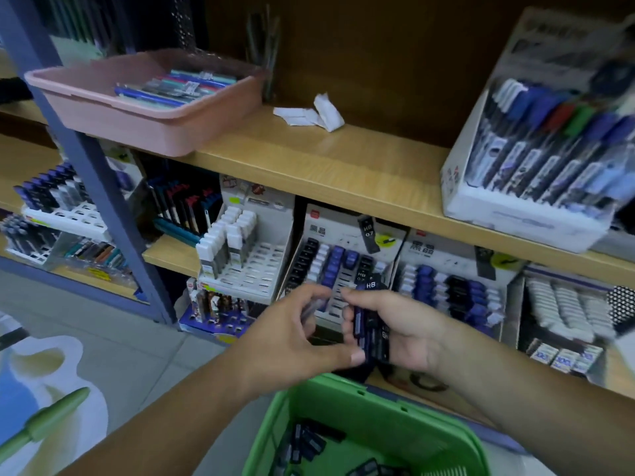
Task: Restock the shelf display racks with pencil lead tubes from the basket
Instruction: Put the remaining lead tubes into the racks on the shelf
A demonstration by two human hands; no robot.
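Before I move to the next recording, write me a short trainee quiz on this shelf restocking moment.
1. True or false: the person's right grip holds a bundle of dark blue and black pencil lead tubes.
2. Fill in: the pink plastic tray on the upper wooden shelf holds ____.
3. The green plastic basket is: A) on that shelf; B) below the right grip; C) inside the pink tray.
Key: 1 true; 2 pens; 3 B.

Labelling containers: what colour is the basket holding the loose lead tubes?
The basket is green; the head view shows it.
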